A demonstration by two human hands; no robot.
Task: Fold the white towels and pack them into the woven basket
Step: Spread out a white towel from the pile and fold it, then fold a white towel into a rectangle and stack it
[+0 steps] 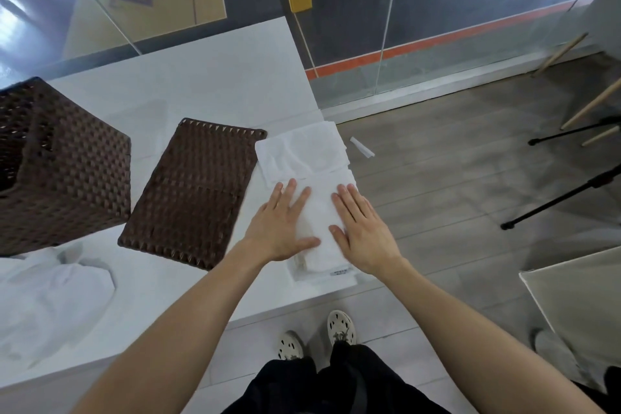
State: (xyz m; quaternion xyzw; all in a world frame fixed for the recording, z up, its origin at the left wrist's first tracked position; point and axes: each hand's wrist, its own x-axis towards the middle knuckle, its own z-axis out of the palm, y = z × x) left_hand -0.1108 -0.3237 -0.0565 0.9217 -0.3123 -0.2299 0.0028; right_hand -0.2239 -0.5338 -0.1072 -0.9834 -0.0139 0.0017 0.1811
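**Both palms flat on a folded white towel at the table's right end**

At the right end of the white table point(208, 77), a folded white towel point(321, 212) lies lengthwise along the edge, with a small label showing at its near end. Both bare hands lie flat on top of it, gripping nothing: the left hand point(280, 227) covers the towel's left side with fingers spread, and the right hand point(364, 232) lies on its right side with fingers straight and close together. Just beyond the hands, a second white towel point(299, 153) lies flatter and more loosely folded, touching the first. Immediately left of the towels, the flat dark woven lid point(191, 191) lies on the table. Farther left stands the dark brown woven basket point(64, 171). Near the table's near-left corner lies a rumpled heap of unfolded white towels point(50, 296).
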